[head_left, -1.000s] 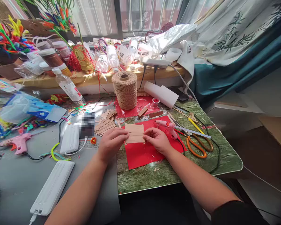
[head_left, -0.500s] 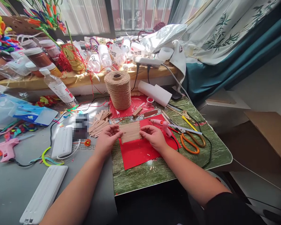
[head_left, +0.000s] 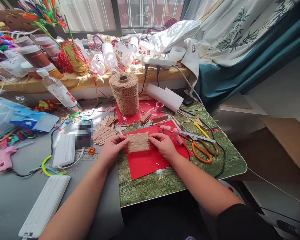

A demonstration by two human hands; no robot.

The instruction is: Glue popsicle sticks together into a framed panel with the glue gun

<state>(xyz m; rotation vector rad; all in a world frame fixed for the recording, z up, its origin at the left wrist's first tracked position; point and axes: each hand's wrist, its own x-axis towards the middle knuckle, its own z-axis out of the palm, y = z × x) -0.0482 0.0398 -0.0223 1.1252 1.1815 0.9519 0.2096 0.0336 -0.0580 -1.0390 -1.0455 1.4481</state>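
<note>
A small panel of popsicle sticks (head_left: 138, 142), laid side by side, is held up over a red sheet (head_left: 142, 166). My left hand (head_left: 112, 146) pinches its left edge between thumb and fingers. On the opposite edge, my right hand (head_left: 163, 144) grips it the same way. Loose popsicle sticks (head_left: 104, 130) lie in a heap just beyond my left hand. Past my right hand rests a pink hot glue gun (head_left: 171, 130) with a glue stick poking out of its back. Scissors with orange handles (head_left: 202, 151) lie to the right of it.
A big spool of twine (head_left: 125, 95) stands behind the sheet, with a white paper roll (head_left: 165, 96) nearby. Black cables cross the green board (head_left: 150, 193). At left are a second pink glue gun (head_left: 3, 158), white power banks (head_left: 45, 206) and a leaning bottle (head_left: 60, 90).
The panel has tilted so its face shows more squarely, and its slat ends stand out at both sides. Both hands keep hold of it. The view has shifted slightly.
</note>
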